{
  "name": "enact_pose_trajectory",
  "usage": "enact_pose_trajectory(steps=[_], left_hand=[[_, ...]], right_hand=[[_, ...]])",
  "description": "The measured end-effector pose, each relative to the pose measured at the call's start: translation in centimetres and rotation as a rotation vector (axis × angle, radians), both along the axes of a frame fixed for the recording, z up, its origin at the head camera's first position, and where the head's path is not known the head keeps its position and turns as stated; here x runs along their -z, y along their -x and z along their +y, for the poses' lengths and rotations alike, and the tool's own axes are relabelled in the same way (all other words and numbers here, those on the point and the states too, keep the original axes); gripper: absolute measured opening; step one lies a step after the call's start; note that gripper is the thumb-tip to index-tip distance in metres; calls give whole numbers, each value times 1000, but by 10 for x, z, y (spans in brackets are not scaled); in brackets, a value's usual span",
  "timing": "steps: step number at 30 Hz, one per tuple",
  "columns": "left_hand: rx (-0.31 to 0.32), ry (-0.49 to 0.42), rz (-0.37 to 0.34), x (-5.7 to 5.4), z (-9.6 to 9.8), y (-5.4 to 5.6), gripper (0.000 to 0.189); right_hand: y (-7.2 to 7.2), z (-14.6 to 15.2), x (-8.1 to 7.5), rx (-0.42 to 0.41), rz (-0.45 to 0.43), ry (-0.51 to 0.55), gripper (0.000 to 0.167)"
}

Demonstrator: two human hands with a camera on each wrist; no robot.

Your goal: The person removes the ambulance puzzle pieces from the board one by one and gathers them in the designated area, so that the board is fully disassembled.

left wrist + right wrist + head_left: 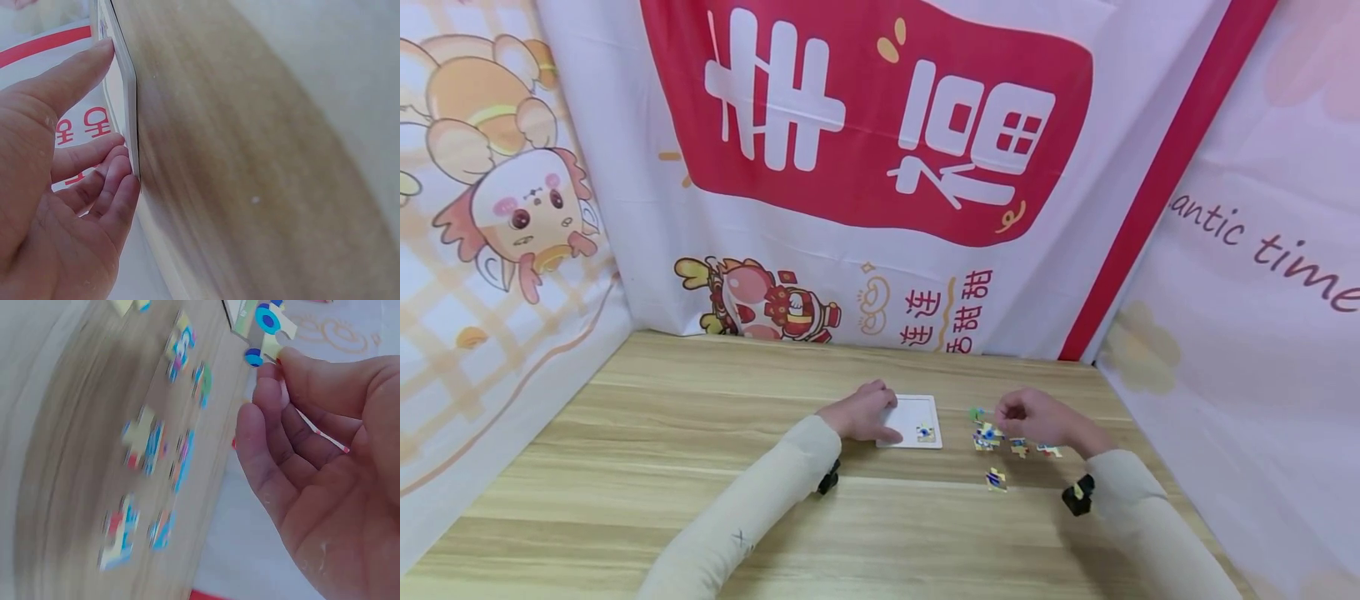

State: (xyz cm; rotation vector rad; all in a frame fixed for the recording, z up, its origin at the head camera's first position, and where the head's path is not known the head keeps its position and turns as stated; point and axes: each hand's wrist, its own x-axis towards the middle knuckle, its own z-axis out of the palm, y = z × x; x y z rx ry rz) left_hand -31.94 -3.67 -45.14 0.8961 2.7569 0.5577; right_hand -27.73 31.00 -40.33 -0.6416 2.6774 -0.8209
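My left hand [865, 413] rests on the left side of a white puzzle tray [934, 412]. In the left wrist view, thumb and fingertips touch the tray's face and rim, spread apart. A jigsaw piece with a blue spot [925, 433] lies in the tray's near right corner. To the right, my right hand [1037, 417] is raised over loose pieces. Between thumb and forefinger it pinches a pale yellow jigsaw piece [267, 322] with a blue ring, clearest in the right wrist view. Its other fingers curve loosely.
Several loose jigsaw pieces lie on the wooden table [737, 533] right of the tray, among them a green one [976, 413], one nearer me [996, 479] and one with red [1049, 451]. Printed cloth [880, 275] hangs along the back and both sides.
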Motion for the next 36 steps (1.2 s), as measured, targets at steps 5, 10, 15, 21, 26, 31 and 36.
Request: enact_pose_trajectory(steps=[5, 10, 15, 21, 26, 31, 36], left_hand=[[-7, 11, 2, 0, 0, 0, 63], [-1, 12, 14, -1, 2, -1, 63], [-8, 13, 10, -1, 2, -2, 64], [-12, 21, 0, -1, 2, -1, 65], [-13, 10, -4, 0, 1, 0, 65], [-18, 12, -2, 2, 1, 2, 65], [-17, 11, -3, 2, 2, 1, 64]], right_hand=[[-14, 28, 1, -41, -10, 25, 10], [-25, 50, 10, -90, -59, 26, 7], [-32, 61, 24, -120, -85, 29, 8], [-38, 58, 33, -89, -124, 80, 9], [-39, 54, 35, -61, -77, 27, 11], [-37, 54, 34, -34, -74, -28, 12], [-30, 44, 28, -14, -17, -112, 8]])
